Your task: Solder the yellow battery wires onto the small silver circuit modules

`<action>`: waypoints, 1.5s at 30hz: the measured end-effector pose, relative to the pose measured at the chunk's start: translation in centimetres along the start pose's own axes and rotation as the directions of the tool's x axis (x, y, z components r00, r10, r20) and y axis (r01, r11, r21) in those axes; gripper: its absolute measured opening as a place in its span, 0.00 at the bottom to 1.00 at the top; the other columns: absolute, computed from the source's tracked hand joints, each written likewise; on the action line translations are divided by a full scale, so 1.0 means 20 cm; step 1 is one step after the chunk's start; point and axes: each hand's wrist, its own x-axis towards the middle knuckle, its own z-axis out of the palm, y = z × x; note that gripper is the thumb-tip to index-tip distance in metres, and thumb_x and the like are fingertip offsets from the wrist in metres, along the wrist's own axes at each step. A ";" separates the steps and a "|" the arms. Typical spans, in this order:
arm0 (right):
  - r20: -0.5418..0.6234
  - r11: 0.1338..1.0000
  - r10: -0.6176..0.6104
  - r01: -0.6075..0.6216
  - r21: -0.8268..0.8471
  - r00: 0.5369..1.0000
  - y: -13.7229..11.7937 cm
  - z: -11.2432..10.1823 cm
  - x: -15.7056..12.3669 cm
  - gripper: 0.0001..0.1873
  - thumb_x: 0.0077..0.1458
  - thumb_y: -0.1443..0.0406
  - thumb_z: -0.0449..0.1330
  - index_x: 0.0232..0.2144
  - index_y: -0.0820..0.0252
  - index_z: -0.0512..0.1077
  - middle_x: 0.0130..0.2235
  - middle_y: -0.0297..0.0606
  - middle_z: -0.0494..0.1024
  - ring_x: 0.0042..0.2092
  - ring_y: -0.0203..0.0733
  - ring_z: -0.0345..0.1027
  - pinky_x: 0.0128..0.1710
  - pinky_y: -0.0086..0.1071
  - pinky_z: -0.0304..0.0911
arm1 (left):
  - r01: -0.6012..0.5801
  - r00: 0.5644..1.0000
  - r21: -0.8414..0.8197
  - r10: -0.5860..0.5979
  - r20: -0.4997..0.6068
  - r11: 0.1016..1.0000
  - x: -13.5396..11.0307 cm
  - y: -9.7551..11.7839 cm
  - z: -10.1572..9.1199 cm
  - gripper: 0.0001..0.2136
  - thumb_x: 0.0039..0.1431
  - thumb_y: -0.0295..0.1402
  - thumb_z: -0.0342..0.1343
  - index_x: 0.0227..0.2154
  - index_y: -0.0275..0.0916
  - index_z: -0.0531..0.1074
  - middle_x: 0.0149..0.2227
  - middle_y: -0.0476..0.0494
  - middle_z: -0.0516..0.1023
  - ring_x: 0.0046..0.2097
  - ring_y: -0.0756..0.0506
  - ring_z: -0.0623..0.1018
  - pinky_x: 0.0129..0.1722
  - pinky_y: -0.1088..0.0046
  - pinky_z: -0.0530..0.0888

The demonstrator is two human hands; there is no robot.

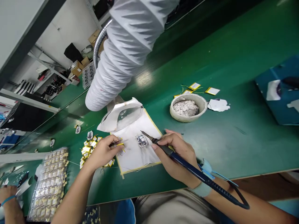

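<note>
My right hand (pixel 179 152) grips a soldering iron (pixel 168 151) like a pen, its tip pointing left above a small circuit board in a white case (pixel 141 141). That board lies on a white sheet edged with yellow tape (pixel 133 160). Left of it, my left hand (pixel 104 152) is closed in a pinch on a slim dark tool that looks like tweezers (pixel 114 143). Small yellow-edged pieces with fine wires show at its fingertips; details are blurred. Beside and partly behind this hand is a pile of yellow-edged flat battery cells (pixel 87 149).
A white extraction hose (pixel 121 53) hangs over a clear-windowed white hood (pixel 121 115). A round bowl of metallic shavings (pixel 189 109) stands right, with batteries (pixel 212 91) behind. At left lie a filled clear tray (pixel 50 183) and another person's hand (pixel 8 194). A blue box (pixel 280 90) stands far right.
</note>
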 end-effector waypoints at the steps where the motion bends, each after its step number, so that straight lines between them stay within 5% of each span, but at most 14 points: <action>1: 0.003 1.000 0.002 -0.002 -0.003 1.000 0.00 0.00 0.00 0.09 0.79 0.58 0.75 0.44 0.45 0.79 0.34 0.27 0.87 0.35 0.48 0.86 0.65 0.57 0.91 | 0.028 0.996 -0.077 -0.034 -0.079 0.997 -0.01 0.00 0.04 0.08 0.81 0.42 0.72 0.49 0.44 0.91 0.38 0.46 0.90 0.33 0.45 0.83 0.31 0.71 0.78; 5: 0.018 1.000 0.028 -0.028 0.002 0.999 -0.01 0.00 0.00 0.09 0.77 0.59 0.76 0.44 0.45 0.80 0.34 0.27 0.86 0.36 0.48 0.86 0.65 0.57 0.90 | 0.100 0.957 -0.266 -0.166 -0.238 0.959 -0.05 0.02 0.26 0.15 0.83 0.49 0.72 0.53 0.42 0.93 0.36 0.45 0.90 0.30 0.48 0.80 0.28 0.74 0.76; 9: 0.014 0.998 0.054 -0.054 0.017 0.998 -0.02 -0.01 0.00 0.09 0.79 0.58 0.75 0.45 0.45 0.79 0.35 0.27 0.86 0.36 0.48 0.86 0.67 0.58 0.88 | 0.096 0.954 -0.166 -0.138 -0.266 0.981 -0.05 0.05 0.38 0.14 0.84 0.48 0.71 0.49 0.42 0.92 0.37 0.44 0.91 0.35 0.45 0.87 0.35 0.71 0.83; 15: 0.016 0.995 0.102 -0.102 0.023 0.995 -0.03 0.00 -0.01 0.10 0.79 0.56 0.76 0.43 0.45 0.79 0.36 0.28 0.86 0.37 0.48 0.86 0.68 0.58 0.88 | -0.141 0.918 0.118 0.174 -0.356 0.983 -0.04 0.13 0.30 0.09 0.91 0.35 0.63 0.59 0.43 0.89 0.50 0.41 0.90 0.41 0.45 0.88 0.38 0.70 0.83; 20: 0.045 0.989 0.145 -0.147 0.025 0.988 -0.02 -0.02 -0.01 0.09 0.78 0.57 0.77 0.44 0.45 0.81 0.36 0.28 0.89 0.36 0.48 0.87 0.67 0.59 0.91 | -0.311 0.833 0.147 0.344 -0.433 0.939 0.04 0.12 0.30 0.12 0.92 0.34 0.60 0.64 0.46 0.89 0.57 0.33 0.90 0.57 0.36 0.93 0.57 0.54 0.92; 26: 0.088 0.992 0.124 -0.123 -0.009 0.988 -0.05 -0.05 0.03 0.09 0.78 0.61 0.76 0.45 0.45 0.79 0.37 0.27 0.89 0.39 0.50 0.91 0.64 0.57 0.93 | -0.251 0.857 0.135 0.285 -0.429 0.959 0.07 0.02 0.35 0.09 0.93 0.40 0.66 0.59 0.44 0.90 0.49 0.40 0.93 0.47 0.43 0.94 0.45 0.65 0.92; 33: 0.147 0.992 0.128 -0.129 -0.002 0.981 -0.08 -0.06 0.04 0.11 0.75 0.65 0.73 0.43 0.44 0.75 0.34 0.23 0.85 0.35 0.46 0.88 0.62 0.56 0.93 | -0.294 0.792 0.011 0.250 -0.557 0.956 0.03 0.06 0.43 0.04 0.86 0.37 0.75 0.54 0.46 0.91 0.47 0.43 0.98 0.48 0.41 0.99 0.49 0.62 0.98; 38: 0.167 0.996 0.088 -0.082 -0.043 0.982 -0.09 -0.06 0.05 0.12 0.74 0.68 0.71 0.43 0.44 0.73 0.34 0.23 0.84 0.34 0.45 0.87 0.61 0.54 0.92 | -0.336 0.818 -0.132 0.220 -0.531 0.932 0.04 0.09 0.51 0.05 0.85 0.35 0.76 0.57 0.46 0.91 0.49 0.42 0.99 0.49 0.40 1.00 0.49 0.62 0.99; 45: 0.157 0.992 0.128 -0.128 -0.008 0.979 -0.08 -0.05 0.03 0.12 0.72 0.66 0.74 0.42 0.44 0.75 0.34 0.27 0.84 0.31 0.49 0.85 0.60 0.63 0.93 | -0.281 0.827 -0.112 0.182 -0.532 0.953 0.04 0.08 0.51 0.04 0.84 0.36 0.77 0.54 0.44 0.92 0.48 0.41 0.99 0.47 0.39 1.00 0.49 0.62 0.99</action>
